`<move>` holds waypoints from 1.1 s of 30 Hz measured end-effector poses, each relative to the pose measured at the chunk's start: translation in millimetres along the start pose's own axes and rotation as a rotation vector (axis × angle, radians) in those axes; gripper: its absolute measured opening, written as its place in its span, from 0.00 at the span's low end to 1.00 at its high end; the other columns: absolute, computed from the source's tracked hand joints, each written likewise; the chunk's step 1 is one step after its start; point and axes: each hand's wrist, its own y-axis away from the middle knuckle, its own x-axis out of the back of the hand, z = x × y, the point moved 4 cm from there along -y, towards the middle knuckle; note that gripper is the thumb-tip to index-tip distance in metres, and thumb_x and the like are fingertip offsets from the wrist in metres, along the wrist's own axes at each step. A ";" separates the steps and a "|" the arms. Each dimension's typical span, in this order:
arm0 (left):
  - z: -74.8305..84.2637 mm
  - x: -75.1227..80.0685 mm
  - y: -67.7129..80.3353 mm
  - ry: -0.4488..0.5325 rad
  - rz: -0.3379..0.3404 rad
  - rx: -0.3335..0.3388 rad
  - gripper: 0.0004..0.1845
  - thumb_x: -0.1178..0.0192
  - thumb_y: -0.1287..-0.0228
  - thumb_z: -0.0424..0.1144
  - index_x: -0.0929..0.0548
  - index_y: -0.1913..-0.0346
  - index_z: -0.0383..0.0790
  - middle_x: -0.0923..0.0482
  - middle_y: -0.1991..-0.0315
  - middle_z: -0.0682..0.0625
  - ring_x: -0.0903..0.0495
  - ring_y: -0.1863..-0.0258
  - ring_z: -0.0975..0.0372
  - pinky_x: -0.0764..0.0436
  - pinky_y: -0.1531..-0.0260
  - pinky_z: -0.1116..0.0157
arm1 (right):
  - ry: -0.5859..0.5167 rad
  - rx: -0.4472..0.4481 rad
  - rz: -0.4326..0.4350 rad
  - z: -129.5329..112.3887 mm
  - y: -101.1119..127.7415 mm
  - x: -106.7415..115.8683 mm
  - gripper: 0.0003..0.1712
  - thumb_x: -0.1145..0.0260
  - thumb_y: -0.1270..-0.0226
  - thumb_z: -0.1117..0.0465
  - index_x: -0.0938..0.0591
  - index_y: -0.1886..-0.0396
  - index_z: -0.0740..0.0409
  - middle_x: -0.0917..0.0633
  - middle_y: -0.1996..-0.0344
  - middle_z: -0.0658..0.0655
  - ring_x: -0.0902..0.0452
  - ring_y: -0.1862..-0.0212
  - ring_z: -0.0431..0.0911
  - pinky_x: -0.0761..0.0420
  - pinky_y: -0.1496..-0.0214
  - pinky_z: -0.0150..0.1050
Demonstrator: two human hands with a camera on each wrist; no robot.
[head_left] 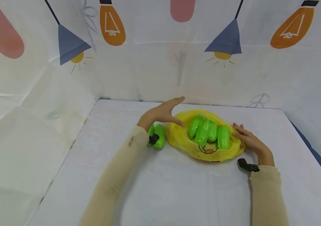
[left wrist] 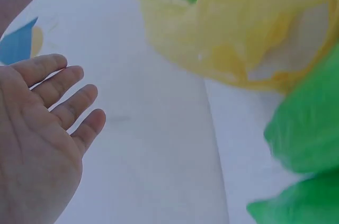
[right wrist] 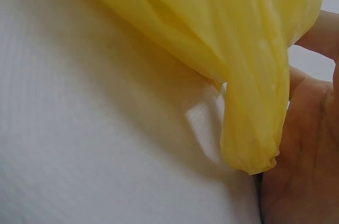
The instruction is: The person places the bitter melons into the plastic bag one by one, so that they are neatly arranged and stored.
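Note:
A yellow plastic bag [head_left: 181, 141] lies open on the white table [head_left: 177, 191] and holds several bright green rounded packets [head_left: 205, 131]. My left hand [head_left: 164, 113] hovers by the bag's left rim, open and flat, with its fingers straight and nothing in it. The left wrist view shows its bare palm [left wrist: 42, 134] apart from the bag [left wrist: 238, 38]. Two more green packets [head_left: 160, 136] lie on the table under my left wrist [left wrist: 307, 128]. My right hand [head_left: 248, 139] rests with relaxed fingers on the bag's right rim. There the yellow plastic [right wrist: 212, 33] drapes against the right palm [right wrist: 307, 160].
White cloth walls printed with lamps and bulbs [head_left: 112, 25] close in the table at the back and on both sides. The table's right edge [head_left: 313, 150] drops to a dark floor. Bare tabletop lies in front of the bag and to its left.

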 end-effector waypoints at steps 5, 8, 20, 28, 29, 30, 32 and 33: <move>-32.3 11.7 26.1 0.066 0.060 0.080 0.62 0.28 0.52 0.63 0.57 0.21 0.54 0.61 0.20 0.57 0.59 0.21 0.60 0.52 0.23 0.53 | 0.011 -0.009 0.000 -1.8 -0.5 -0.8 0.44 0.45 0.26 0.43 0.53 0.21 0.53 0.61 0.22 0.56 0.86 0.24 0.55 0.79 0.29 0.67; -56.3 7.9 43.0 0.112 0.084 0.134 0.63 0.27 0.52 0.61 0.58 0.21 0.55 0.61 0.20 0.57 0.60 0.21 0.59 0.53 0.23 0.51 | 0.012 -0.011 0.001 -3.6 0.1 -1.1 0.44 0.45 0.26 0.43 0.53 0.21 0.54 0.62 0.22 0.57 0.86 0.24 0.55 0.79 0.29 0.67; -114.0 -43.4 72.9 0.230 0.054 0.188 0.70 0.21 0.59 0.57 0.60 0.20 0.52 0.69 0.20 0.54 0.67 0.21 0.57 0.59 0.25 0.44 | 0.014 -0.031 0.009 0.7 -0.4 -1.5 0.45 0.45 0.26 0.43 0.53 0.21 0.54 0.62 0.22 0.56 0.87 0.24 0.55 0.79 0.29 0.68; -122.2 -56.7 78.6 0.217 0.071 0.161 0.73 0.20 0.63 0.58 0.60 0.20 0.48 0.69 0.20 0.54 0.65 0.21 0.55 0.56 0.25 0.43 | 0.014 -0.027 0.011 -0.4 0.2 -4.0 0.44 0.46 0.25 0.43 0.53 0.21 0.55 0.62 0.22 0.56 0.87 0.24 0.54 0.79 0.29 0.67; -123.1 -57.0 79.2 0.218 0.075 0.157 0.73 0.20 0.63 0.59 0.61 0.20 0.48 0.69 0.19 0.53 0.65 0.21 0.55 0.55 0.25 0.43 | 0.015 -0.025 0.012 -1.0 0.5 -4.1 0.45 0.46 0.25 0.42 0.53 0.21 0.56 0.62 0.22 0.56 0.87 0.24 0.55 0.79 0.29 0.68; -123.8 -57.2 79.9 0.222 0.073 0.156 0.74 0.19 0.64 0.59 0.61 0.20 0.48 0.69 0.20 0.53 0.65 0.21 0.55 0.56 0.25 0.43 | 0.015 -0.026 0.011 -1.7 1.0 -4.2 0.45 0.45 0.26 0.42 0.53 0.21 0.55 0.62 0.22 0.56 0.87 0.24 0.54 0.79 0.29 0.68; -125.2 -57.4 81.3 0.221 0.060 0.160 0.75 0.19 0.65 0.58 0.63 0.20 0.48 0.71 0.20 0.53 0.66 0.21 0.55 0.56 0.25 0.42 | 0.014 -0.031 0.010 -2.8 2.1 -4.4 0.45 0.45 0.26 0.41 0.53 0.21 0.55 0.62 0.22 0.55 0.87 0.24 0.54 0.79 0.29 0.67; -125.3 -57.3 82.3 0.220 0.051 0.164 0.76 0.19 0.65 0.58 0.65 0.21 0.48 0.72 0.20 0.53 0.67 0.21 0.55 0.57 0.25 0.42 | 0.011 -0.032 0.010 -3.4 2.8 -4.4 0.46 0.45 0.26 0.41 0.53 0.21 0.54 0.62 0.22 0.55 0.86 0.24 0.54 0.79 0.29 0.67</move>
